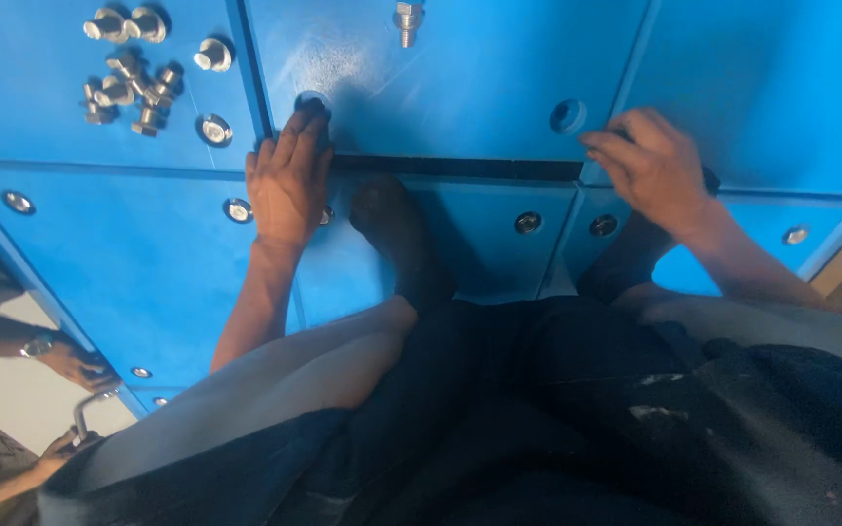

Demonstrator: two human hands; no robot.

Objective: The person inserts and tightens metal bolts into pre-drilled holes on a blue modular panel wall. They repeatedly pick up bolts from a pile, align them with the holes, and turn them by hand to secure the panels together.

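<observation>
Both hands are pressing on the blue panel (460, 68), left hand (287, 175) flat and empty by a bolt hole (311, 99), right hand (650, 166) curled, grip unclear, so pushing evenly seems wise.

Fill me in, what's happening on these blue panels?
A person squats on bolted blue panels. Their left hand lies flat at a panel seam, fingertips by a bolt hole; their right hand rests curled at the next seam, near an open hole. A pile of loose bolts lies at top left, and a single bolt stands further right. At lower left, another person's hands hold a metal tool.
</observation>
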